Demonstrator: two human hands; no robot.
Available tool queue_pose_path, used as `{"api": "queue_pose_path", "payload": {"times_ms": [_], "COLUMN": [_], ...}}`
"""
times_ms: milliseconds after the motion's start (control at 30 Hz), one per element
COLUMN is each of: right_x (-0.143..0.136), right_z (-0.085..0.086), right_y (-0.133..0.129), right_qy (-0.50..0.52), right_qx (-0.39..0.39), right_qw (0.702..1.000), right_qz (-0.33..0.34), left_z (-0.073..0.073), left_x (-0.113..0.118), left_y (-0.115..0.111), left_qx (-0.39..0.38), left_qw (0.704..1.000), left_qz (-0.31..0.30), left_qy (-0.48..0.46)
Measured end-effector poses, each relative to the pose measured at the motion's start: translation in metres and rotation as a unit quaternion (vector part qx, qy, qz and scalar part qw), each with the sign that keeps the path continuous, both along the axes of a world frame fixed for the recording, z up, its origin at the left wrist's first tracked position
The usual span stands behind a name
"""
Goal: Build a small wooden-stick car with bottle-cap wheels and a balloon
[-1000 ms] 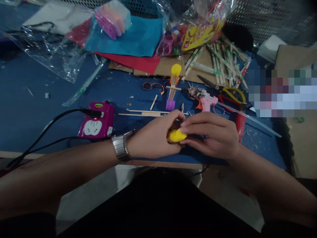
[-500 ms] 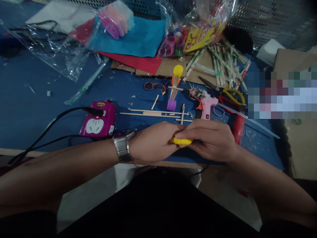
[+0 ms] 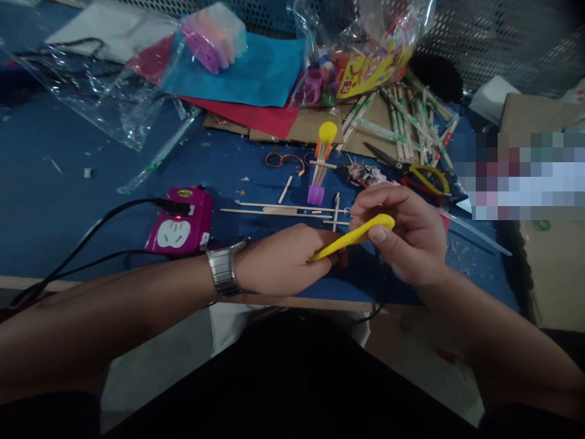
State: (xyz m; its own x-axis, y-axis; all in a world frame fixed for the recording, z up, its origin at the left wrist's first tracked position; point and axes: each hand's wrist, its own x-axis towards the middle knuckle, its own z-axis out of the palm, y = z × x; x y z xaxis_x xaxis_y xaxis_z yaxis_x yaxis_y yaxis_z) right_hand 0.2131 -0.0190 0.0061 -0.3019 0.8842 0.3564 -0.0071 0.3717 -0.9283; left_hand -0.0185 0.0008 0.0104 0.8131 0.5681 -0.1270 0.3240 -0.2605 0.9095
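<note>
A yellow strip of soft, pliable material runs slantwise between my two hands. My left hand, with a metal watch at the wrist, is closed on its lower end; the fingertips are partly hidden. At the wider upper end, my right hand has its thumb on the strip, its other fingers curled behind. Just beyond my hands lie thin wooden sticks. Further back is a small stick assembly with a yellow round top and a purple curved piece at its near end.
A pink glue gun is partly behind my right hand, near scissors. On the left sits a magenta power socket box with a black cable. Plastic bags, blue sheet, cardboard and wrapped chopsticks fill the back.
My right hand has moved up and right from my left, opening somewhat. The yellow piece, bunched between both hands before, now shows as a long slanted strip. My left hand has barely moved.
</note>
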Motion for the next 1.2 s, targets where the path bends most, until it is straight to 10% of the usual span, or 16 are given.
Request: {"api": "queue_pose_path", "payload": {"times_ms": [333,833,1200], "right_x": [0.005,0.004,-0.001], "right_z": [0.005,0.011,0.000], "right_y": [0.004,0.020,0.020], "right_qy": [0.006,0.201,0.180], "right_qx": [-0.070,-0.347,-0.313], "right_qw": [0.984,0.913,0.932], "right_qz": [0.161,0.069,0.035], "left_z": [-0.003,-0.001,-0.005], "left_x": [-0.005,-0.003,-0.003], "left_y": [0.003,0.007,0.007], "left_qx": [-0.041,-0.145,-0.195], "left_qw": [0.996,0.980,0.966], "left_qz": [-0.041,0.032,0.076], "left_qy": [-0.067,-0.135,-0.151]}}
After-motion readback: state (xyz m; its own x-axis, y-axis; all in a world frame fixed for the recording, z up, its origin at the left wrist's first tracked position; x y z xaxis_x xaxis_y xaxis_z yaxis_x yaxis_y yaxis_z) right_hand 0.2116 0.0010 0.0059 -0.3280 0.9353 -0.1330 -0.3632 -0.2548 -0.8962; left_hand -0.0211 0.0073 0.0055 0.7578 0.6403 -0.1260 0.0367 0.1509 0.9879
